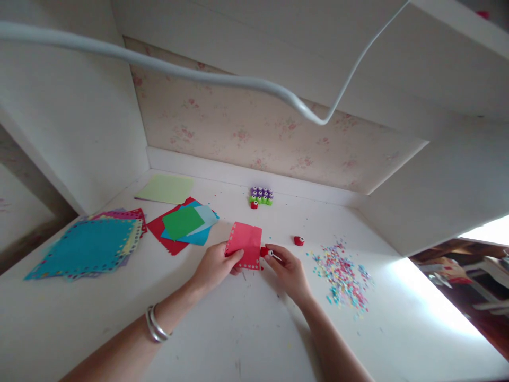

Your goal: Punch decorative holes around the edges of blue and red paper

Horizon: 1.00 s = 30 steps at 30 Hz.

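My left hand (214, 265) pinches the lower left edge of a pink-red paper square (245, 244) that lies tilted on the white desk (238, 329); small holes run along the paper's bottom edge. My right hand (287, 268) is closed around a small red hole punch (265, 252) pressed against the paper's right edge. A second red punch (299, 241) sits just to the right, apart from both hands.
A pile of coloured paper confetti (342, 276) lies to the right. A cluster of purple and green punches (261, 196) stands near the back wall. Stacks of coloured paper sheets (89, 246) and loose sheets (185, 225) lie at the left, plus a pale green sheet (167, 188).
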Motion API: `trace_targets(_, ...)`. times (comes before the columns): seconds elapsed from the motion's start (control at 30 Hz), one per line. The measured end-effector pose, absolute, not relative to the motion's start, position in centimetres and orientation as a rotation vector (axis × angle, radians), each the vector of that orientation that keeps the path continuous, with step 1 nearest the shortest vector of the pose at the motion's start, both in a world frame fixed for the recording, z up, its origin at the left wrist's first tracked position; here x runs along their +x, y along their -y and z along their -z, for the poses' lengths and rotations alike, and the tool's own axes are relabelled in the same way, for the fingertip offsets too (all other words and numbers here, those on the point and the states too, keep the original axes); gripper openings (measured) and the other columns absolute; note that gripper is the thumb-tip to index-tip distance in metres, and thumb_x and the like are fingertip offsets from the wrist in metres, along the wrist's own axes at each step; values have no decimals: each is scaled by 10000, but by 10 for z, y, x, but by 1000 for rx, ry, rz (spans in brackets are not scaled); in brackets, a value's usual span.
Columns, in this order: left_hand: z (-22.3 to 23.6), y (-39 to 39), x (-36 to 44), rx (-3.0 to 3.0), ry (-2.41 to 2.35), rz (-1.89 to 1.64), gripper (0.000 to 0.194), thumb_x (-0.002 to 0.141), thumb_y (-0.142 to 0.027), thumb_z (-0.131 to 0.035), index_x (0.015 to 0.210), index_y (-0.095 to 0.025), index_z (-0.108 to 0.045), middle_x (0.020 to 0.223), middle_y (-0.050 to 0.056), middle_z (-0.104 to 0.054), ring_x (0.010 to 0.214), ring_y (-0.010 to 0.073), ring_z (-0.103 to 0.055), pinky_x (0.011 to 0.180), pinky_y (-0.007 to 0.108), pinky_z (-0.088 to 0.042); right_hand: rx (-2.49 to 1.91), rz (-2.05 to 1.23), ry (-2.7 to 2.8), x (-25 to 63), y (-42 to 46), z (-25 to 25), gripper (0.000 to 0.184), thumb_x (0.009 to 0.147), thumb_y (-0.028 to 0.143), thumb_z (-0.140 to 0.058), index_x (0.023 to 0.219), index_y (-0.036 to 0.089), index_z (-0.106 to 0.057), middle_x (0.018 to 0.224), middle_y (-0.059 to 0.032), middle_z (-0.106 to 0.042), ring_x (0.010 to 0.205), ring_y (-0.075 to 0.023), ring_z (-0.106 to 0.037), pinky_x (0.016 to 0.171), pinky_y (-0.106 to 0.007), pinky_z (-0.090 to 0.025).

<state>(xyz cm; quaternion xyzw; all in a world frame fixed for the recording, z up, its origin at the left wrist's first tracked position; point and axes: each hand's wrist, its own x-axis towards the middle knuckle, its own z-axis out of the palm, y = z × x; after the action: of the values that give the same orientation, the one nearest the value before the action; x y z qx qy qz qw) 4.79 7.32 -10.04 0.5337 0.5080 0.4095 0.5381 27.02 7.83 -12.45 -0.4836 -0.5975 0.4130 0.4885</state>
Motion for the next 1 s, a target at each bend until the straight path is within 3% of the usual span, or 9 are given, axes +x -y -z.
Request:
trace_targets(0.43, 107, -74, 48, 1300, -1215, -976, 325, 822, -471, -631, 886, -158, -690, 686, 40, -734, 575, 200, -693, 542, 274, -549, -1150, -1011, 1503, 268, -77, 127, 294, 835, 374, -730, 1087, 224, -716, 1138, -95, -738, 1019, -264, -716, 941, -456, -576)
trace_targets(0.8, 107, -76, 48, 1375, -1242, -949, 316, 851, -458, -600, 914, -158, -679, 721, 47, -741, 577, 200, -698, 519, 266, -549, -1134, -1030, 1506, 270, -77, 130, 254, 851, 350, -718, 1078, 236, -711, 1127, -82, -742, 999, -251, -722, 904, -424, -592)
trace_targets(1.0, 108, -71, 50, 1568, -1325, -917, 306, 894, -453, -566, 930, -166, -664, 674, 41, -720, 523, 203, -678, 511, 269, -503, -1186, -796, 1778, 267, -72, 118, 193, 876, 313, -689, 1055, 256, -733, 1069, -60, -741, 928, -225, -709, 859, -396, -589)
